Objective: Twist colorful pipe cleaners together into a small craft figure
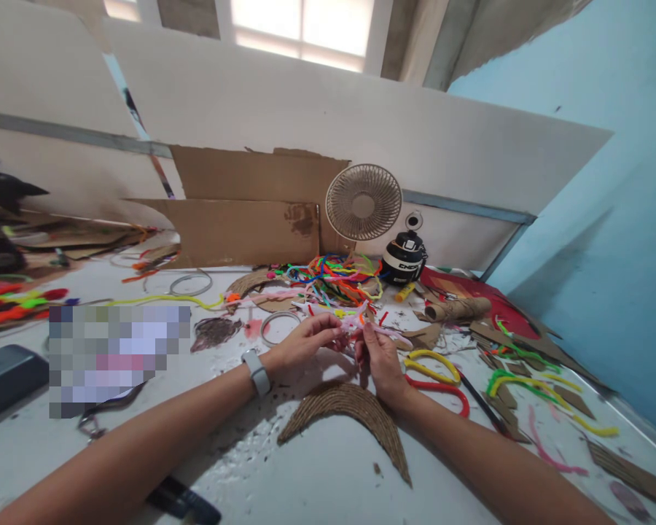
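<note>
My left hand (318, 337), with a grey watch on its wrist, has its fingers bent and pinched at light pink pipe cleaners (355, 319) above the middle of the table. Close beside it, my right hand (381, 361) grips the same pink bundle between thumb and fingers. Bits of orange and yellow show in the bundle, and my fingers partly hide it. Just below both hands lies a crescent (339, 399) wrapped in brown cord. To the right of my right hand are scissors with yellow and red handles (437, 362).
A heap of coloured pipe cleaners (333, 281) lies behind my hands, near a small fan (364, 203) and a black bottle (403, 261). Metal rings (191, 283) sit at left. Cardboard scraps (628, 470) and a cardboard tube (459, 309) are at right.
</note>
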`<action>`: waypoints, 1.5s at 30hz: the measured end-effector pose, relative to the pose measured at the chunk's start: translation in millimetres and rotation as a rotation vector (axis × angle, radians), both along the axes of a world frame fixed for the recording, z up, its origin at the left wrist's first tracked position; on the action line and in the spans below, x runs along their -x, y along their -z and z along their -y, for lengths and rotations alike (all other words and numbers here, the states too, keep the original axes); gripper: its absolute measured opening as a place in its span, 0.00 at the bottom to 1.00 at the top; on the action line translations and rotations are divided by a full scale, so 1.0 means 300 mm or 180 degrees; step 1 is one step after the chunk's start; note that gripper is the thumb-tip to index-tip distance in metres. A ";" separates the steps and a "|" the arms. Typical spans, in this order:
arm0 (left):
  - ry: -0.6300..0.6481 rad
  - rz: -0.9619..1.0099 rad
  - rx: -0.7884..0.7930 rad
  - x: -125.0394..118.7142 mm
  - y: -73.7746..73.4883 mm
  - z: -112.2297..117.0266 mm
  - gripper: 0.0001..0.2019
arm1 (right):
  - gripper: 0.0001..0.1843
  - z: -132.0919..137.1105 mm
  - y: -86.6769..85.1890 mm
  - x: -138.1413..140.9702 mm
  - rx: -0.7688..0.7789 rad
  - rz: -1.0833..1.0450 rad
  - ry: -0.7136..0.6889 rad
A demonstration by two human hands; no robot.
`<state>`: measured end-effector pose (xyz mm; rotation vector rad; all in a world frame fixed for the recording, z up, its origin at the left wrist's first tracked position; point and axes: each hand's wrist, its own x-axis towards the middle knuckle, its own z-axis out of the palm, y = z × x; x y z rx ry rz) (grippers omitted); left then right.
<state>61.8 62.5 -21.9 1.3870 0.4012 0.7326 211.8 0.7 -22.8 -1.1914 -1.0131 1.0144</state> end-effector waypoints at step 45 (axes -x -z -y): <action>-0.0038 0.0066 0.0093 0.001 0.007 -0.005 0.08 | 0.25 -0.006 0.020 -0.009 0.0019 -0.0042 0.0017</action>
